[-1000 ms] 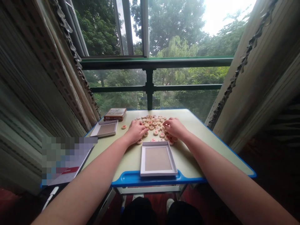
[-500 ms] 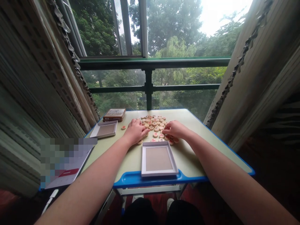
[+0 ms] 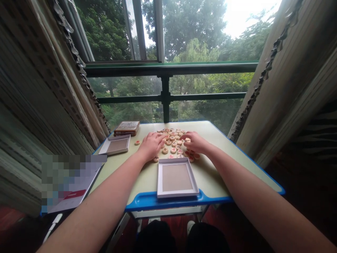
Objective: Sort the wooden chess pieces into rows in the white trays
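Note:
Round wooden Chinese chess pieces [image 3: 172,143], marked with red and black characters, lie in a loose heap on the table [image 3: 142,175]. At the heap's left side rests my left hand [image 3: 152,144], its fingers spread and reaching over pieces; some pieces are hidden under it. On the opposite side my right hand [image 3: 194,141] is held with fingers apart, the fingertips close to or touching pieces. Neither hand shows a piece gripped. Just in front of the heap, at the near edge, is a shallow white box tray [image 3: 197,188]. One single piece [image 3: 137,142] lies apart, left of my left hand.
A second shallow box part [image 3: 116,144] lies at the table's left, with a flat stacked box [image 3: 126,128] behind it. A partly blurred purple-grey device or sheet [image 3: 79,191] is at the left edge. Beyond the table are a green railing [image 3: 171,68] and curtains [image 3: 268,91].
My right hand has shifted away from me a little, its fingers spreading from a closer pinch. My left hand's fingers have extended further over the heap. Both box parts stay in place.

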Demonstrator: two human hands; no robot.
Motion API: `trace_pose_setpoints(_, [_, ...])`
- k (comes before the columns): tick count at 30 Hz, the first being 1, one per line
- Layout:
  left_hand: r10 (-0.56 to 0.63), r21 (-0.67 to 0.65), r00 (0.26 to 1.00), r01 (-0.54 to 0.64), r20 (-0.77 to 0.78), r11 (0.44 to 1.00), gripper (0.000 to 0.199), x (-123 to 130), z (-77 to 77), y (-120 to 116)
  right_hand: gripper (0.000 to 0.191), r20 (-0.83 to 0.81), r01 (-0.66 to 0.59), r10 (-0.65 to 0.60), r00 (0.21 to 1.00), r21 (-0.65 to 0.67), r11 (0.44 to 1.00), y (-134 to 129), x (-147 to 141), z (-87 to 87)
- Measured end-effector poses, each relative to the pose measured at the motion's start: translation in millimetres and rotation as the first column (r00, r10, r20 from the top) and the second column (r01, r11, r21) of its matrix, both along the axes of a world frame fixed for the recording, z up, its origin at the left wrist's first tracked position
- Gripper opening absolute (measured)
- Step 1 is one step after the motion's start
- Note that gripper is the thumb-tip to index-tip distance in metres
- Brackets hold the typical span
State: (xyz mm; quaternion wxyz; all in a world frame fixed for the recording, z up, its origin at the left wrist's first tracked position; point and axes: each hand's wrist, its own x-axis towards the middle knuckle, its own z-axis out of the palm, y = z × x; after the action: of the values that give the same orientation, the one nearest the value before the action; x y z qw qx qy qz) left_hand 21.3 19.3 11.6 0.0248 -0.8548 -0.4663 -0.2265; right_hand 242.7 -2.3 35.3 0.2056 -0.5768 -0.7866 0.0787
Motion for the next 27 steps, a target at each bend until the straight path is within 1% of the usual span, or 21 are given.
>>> trace_pose_setpoints(1, [-0.020,-0.013,1.000,0.020,-0.003,1.000,0.035,0.2,-0.4,1.0,0.024,0.047,-0.017,0.015,0.999,0.042,0.999,1.6,-0.3,-2.2])
trace_pose_setpoints(3, [-0.045,-0.043,0.999,0.044,-0.012,0.998,0.031,0.9,-0.1,2.1,0.021,0.118,-0.046,0.037,0.992,0.074,0.996,4.2,-1.1,-6.2])
trace_pose_setpoints(5, [-0.035,-0.062,0.999,0.035,-0.007,0.997,0.026,1.6,1.6,2.0,0.018,0.142,-0.047,0.037,0.989,0.071,0.996,5.6,-1.4,-8.7])
trace_pose_setpoints(8, [-0.008,-0.060,0.999,0.010,0.043,0.998,0.021,2.0,4.5,0.8,0.014,0.147,-0.055,0.044,0.988,0.072,0.996,7.0,0.2,-9.5])
trace_pose_setpoints(10, [0.000,-0.052,0.996,0.005,0.093,0.999,0.024,1.9,5.6,0.0,0.016,0.153,-0.066,0.052,0.987,0.085,0.994,8.0,2.3,-9.0])
trace_pose_setpoints(13, [-0.009,-0.053,0.990,0.017,0.141,0.998,0.029,1.5,5.4,-0.1,0.030,0.181,-0.069,0.052,0.982,0.089,0.994,9.0,5.2,-7.8])
trace_pose_setpoints(15, [-0.036,-0.062,0.991,0.045,0.132,0.997,0.029,1.0,4.2,0.5,0.036,0.191,-0.079,0.064,0.979,0.070,0.994,8.5,6.0,-7.3])
trace_pose_setpoints(16, [-0.052,-0.062,0.992,0.059,0.116,0.996,0.028,0.6,3.2,1.1,0.035,0.189,-0.081,0.068,0.980,0.058,0.995,8.0,6.2,-7.3])
trace_pose_setpoints(18, [-0.072,-0.046,0.994,0.075,0.081,0.996,0.028,-0.5,0.8,2.7,0.026,0.169,-0.059,0.051,0.984,0.046,0.997,7.1,6.5,-7.9])
trace_pose_setpoints(20, [-0.076,-0.021,0.995,0.077,0.057,0.997,0.027,-1.7,-2.1,4.7,0.021,0.142,-0.016,0.007,0.990,0.061,0.998,7.1,7.4,-9.3])
trace_pose_setpoints(23, [-0.069,-0.017,0.996,0.070,0.051,0.997,0.026,-3.1,-6.2,7.7,0.024,0.135,0.050,-0.063,0.989,0.093,0.994,8.9,9.9,-11.3])
trace_pose_setpoints(27, [-0.096,-0.018,0.993,0.098,0.069,0.995,0.034,-2.0,-9.4,11.2,0.023,0.166,0.090,-0.099,0.981,0.064,0.994,10.3,10.4,-10.8])
